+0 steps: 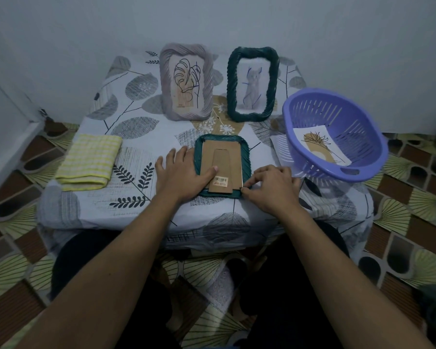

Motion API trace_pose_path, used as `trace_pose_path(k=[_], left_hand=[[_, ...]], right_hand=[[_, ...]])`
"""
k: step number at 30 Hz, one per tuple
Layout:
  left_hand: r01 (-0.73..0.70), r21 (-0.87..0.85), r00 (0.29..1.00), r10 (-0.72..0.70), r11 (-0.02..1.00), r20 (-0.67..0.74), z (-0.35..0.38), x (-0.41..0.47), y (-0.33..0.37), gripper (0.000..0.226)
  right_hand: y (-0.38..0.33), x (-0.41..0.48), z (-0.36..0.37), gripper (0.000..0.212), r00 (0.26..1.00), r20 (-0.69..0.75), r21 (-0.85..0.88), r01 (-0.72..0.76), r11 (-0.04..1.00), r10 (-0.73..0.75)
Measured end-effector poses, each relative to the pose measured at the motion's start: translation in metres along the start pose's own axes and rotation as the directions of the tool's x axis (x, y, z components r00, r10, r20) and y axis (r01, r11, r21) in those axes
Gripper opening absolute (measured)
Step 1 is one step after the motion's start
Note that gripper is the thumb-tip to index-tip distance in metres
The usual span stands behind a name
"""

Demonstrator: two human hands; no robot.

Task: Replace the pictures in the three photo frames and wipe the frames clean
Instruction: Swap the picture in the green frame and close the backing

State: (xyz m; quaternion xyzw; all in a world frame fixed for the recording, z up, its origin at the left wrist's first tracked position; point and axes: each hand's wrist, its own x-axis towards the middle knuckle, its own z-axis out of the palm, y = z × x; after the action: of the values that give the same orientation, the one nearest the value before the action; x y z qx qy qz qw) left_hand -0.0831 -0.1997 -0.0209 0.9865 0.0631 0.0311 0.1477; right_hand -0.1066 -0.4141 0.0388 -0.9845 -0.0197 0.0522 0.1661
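A dark green frame (244, 153) lies face down in the middle of the table, its brown cardboard back (220, 154) and stand facing up. My left hand (181, 172) lies flat on the frame's left edge, with the thumb pressing on the cardboard. My right hand (272, 187) has its fingers curled at the frame's near right corner, pinching at a small tab there. A grey frame (186, 83) with a leaf drawing and a second dark green frame (252, 84) with a cat picture stand upright at the back. A folded yellow checked cloth (90, 162) lies at the left.
A purple plastic basket (335, 133) at the right holds a printed plant picture (321, 147). Another sheet of paper (278, 147) lies partly under the basket. The small table carries a leaf-patterned cloth (136, 187). Walls close in behind and to the left; patterned floor tiles surround it.
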Motion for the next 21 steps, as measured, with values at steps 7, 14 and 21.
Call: trace_pose_path(k=[7,14,21], left_hand=[[0.002,0.003,1.0,-0.002,1.0,-0.003,0.0,0.0,0.0,0.097],[-0.004,-0.003,1.0,0.004,1.0,-0.011,0.001,0.0,-0.001,0.097],[0.002,-0.029,1.0,-0.002,1.0,-0.023,0.001,0.001,-0.001,0.095]], right_hand=[[-0.001,0.003,0.005,0.014,0.999,-0.03,0.05,-0.028,0.998,0.03],[-0.002,0.007,0.003,0.014,0.998,0.026,0.083,-0.062,0.995,0.06],[-0.001,0.021,0.014,0.014,0.999,-0.027,0.327,0.028,0.944,-0.02]])
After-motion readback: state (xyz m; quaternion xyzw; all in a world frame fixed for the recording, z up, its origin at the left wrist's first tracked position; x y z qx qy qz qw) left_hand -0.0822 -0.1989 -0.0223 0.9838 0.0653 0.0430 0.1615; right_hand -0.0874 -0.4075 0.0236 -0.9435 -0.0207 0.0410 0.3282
